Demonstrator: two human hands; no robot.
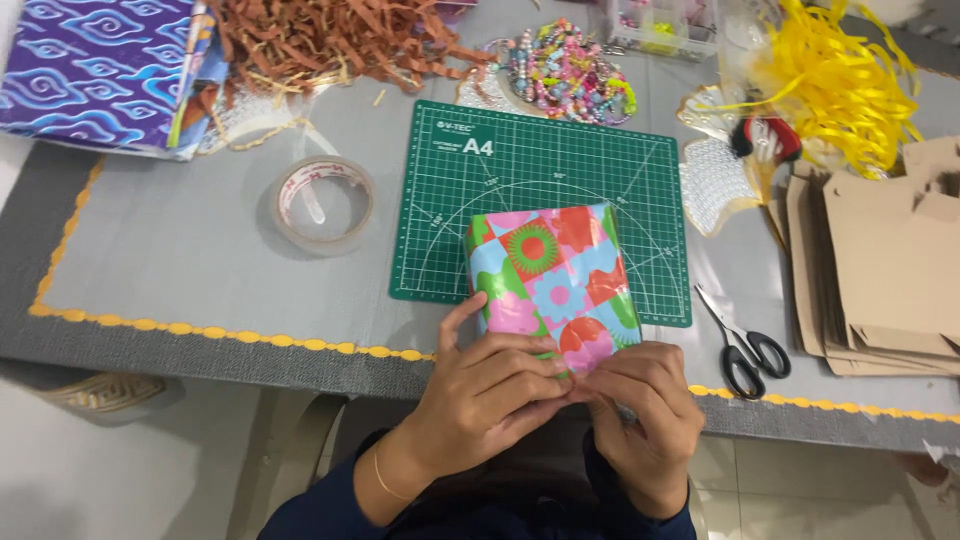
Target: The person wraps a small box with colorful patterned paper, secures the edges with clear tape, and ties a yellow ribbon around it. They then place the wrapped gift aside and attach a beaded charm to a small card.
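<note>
A person's left hand [490,385] and right hand [640,400] press together on the near end of a box wrapped in bright floral paper [552,280], which lies across the front edge of a green cutting mat [545,160] on a grey table [190,250]. Both hands are clamped on the paper's end flap, fingertips meeting; the fold itself is hidden beneath them, so it appears to be the closing of that end. Fixing the flap would seem to call for tape, and the roll of clear tape [325,205] sits well apart to the left. Black-handled scissors [745,345] lie just right of the mat, near a stack of cardboard cutouts [885,270]; coloured beads [570,70], brown paper shred [330,40] and yellow ribbon [845,85] crowd the far side
</note>
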